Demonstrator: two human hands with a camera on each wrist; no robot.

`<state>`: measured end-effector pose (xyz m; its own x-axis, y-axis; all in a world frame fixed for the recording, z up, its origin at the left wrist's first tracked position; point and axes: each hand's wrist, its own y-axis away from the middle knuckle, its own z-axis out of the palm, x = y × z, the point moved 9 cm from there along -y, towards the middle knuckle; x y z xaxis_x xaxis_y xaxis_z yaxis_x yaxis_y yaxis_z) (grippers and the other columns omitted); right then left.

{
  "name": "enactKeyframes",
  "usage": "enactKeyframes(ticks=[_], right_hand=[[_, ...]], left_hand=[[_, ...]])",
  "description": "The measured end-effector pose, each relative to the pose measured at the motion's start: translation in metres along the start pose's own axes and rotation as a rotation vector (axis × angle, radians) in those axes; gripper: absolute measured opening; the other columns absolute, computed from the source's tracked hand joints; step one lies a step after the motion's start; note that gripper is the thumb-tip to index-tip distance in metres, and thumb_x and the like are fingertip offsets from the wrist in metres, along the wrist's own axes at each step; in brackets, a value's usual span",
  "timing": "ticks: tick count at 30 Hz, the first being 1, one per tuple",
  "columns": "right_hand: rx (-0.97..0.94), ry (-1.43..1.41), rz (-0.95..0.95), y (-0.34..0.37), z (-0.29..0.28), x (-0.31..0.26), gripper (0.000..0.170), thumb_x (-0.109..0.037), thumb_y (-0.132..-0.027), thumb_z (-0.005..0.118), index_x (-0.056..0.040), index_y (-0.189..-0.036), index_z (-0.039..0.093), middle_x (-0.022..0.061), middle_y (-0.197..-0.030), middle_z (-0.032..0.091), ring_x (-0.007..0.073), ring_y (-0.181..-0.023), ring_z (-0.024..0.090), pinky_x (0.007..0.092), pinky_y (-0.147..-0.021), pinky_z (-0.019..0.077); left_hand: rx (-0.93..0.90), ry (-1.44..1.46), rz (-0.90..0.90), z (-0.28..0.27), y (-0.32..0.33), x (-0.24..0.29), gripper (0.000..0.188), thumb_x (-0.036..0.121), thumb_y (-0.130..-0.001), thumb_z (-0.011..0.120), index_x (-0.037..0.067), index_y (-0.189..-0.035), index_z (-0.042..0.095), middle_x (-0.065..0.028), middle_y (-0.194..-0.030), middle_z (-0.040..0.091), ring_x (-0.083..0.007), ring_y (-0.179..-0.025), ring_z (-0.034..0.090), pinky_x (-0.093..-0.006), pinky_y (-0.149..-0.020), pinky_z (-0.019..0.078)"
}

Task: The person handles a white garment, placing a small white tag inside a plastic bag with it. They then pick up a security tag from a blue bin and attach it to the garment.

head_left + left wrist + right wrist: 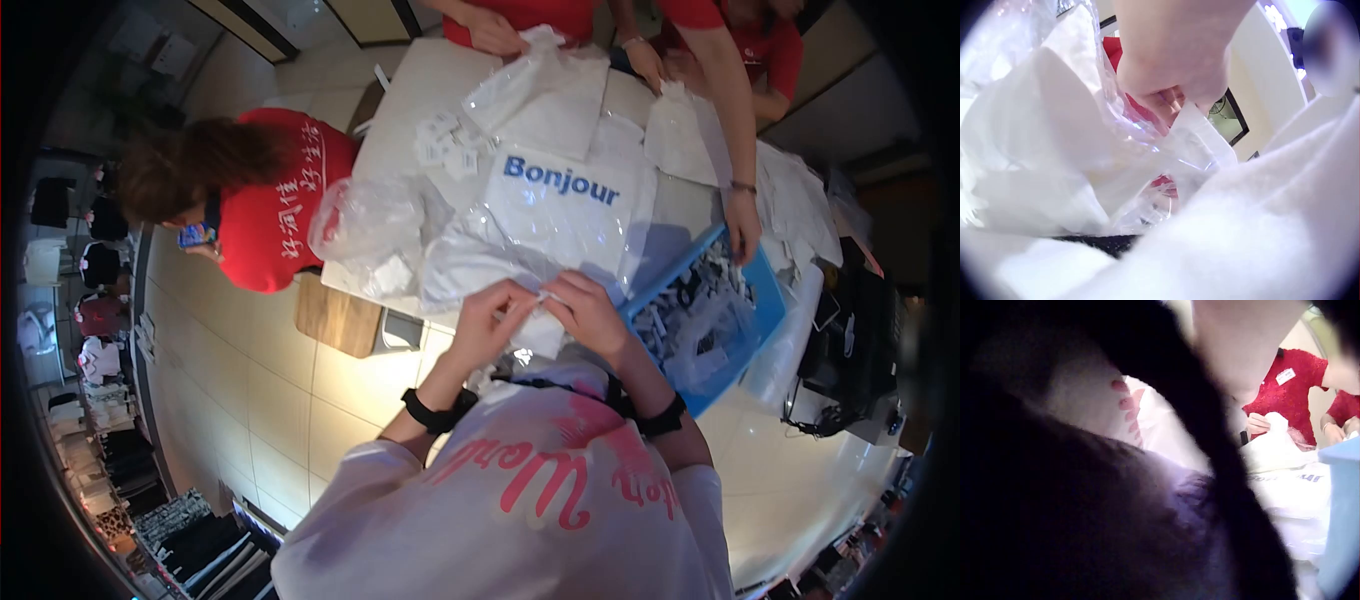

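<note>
My left hand [492,318] and right hand [592,312] come together at the near edge of the table. Between their fingertips they pinch a bit of white cloth [543,330], which hangs down in front of my shirt. In the left wrist view the left hand [1175,69] is bent over a white corner, with clear plastic beside it. Just beyond the hands lies a white garment in a clear bag [470,262]. Farther off is a bagged white garment printed "Bonjour" [560,190]. A dark band and sleeve block most of the right wrist view.
A blue bin [775,300] full of small tags stands at my right, with another person's hand [742,225] over it. People in red shirts handle bags across the table [400,110]. Someone in red [285,190] sits at the left. Crumpled plastic [370,225] and white tags [445,145] lie on the left side.
</note>
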<state>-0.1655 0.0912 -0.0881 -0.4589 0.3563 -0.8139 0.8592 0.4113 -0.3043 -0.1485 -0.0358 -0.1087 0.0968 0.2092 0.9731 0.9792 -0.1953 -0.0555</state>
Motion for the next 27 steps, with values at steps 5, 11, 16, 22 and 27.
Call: enactKeyframes(ticks=[5,11,16,22,27], right_hand=[[-0.024,-0.028,0.023,-0.001,0.008,0.005,0.014,-0.006,-0.074,0.064,-0.0005,-0.085,0.058,0.0124,-0.077,0.054,0.0312,-0.072,0.054,0.0364,-0.062,0.0447],[-0.027,-0.085,-0.002,-0.007,0.006,0.007,0.015,-0.005,-0.073,0.065,0.0004,-0.085,0.059,0.0129,-0.076,0.054,0.0311,-0.075,0.054,0.0359,-0.065,0.0444],[0.019,-0.012,-0.016,-0.001,0.001,0.002,0.017,-0.002,-0.068,0.066,0.0007,-0.083,0.06,0.0121,-0.076,0.053,0.03,-0.075,0.052,0.0347,-0.066,0.0447],[0.049,0.161,-0.209,-0.002,-0.002,-0.011,0.027,-0.002,-0.059,0.067,-0.0027,-0.085,0.061,0.008,-0.076,0.052,0.0257,-0.073,0.052,0.0337,-0.066,0.0449],[0.033,0.182,-0.209,-0.004,0.0,-0.014,0.028,-0.004,-0.059,0.068,-0.0036,-0.085,0.061,0.0065,-0.077,0.052,0.024,-0.075,0.052,0.0329,-0.068,0.0445]], left_hand=[[0.052,0.018,-0.052,-0.002,0.001,-0.003,0.008,0.006,-0.083,0.062,-0.001,-0.086,0.062,-0.0068,-0.078,0.061,-0.01,-0.067,0.056,-0.0217,-0.059,0.045],[-0.201,-0.091,0.044,0.001,-0.018,0.017,0.009,0.008,-0.083,0.062,0.0,-0.085,0.063,-0.0066,-0.077,0.062,-0.0105,-0.067,0.059,-0.0214,-0.059,0.0458],[0.143,-0.322,0.015,-0.081,-0.109,-0.019,0.016,0.016,-0.078,0.065,0.004,-0.088,0.063,-0.0099,-0.073,0.064,-0.0243,-0.065,0.063,-0.0301,-0.06,0.0484],[0.071,-0.92,-0.102,-0.104,-0.184,-0.141,0.039,0.016,-0.075,0.065,0.008,-0.111,0.055,-0.0133,-0.113,0.055,-0.028,-0.099,0.058,-0.04,-0.08,0.0492],[-0.038,-1.041,-0.15,-0.099,-0.197,-0.163,0.04,0.019,-0.071,0.066,0.007,-0.108,0.055,-0.011,-0.111,0.054,-0.0306,-0.104,0.054,-0.0412,-0.082,0.0493]])
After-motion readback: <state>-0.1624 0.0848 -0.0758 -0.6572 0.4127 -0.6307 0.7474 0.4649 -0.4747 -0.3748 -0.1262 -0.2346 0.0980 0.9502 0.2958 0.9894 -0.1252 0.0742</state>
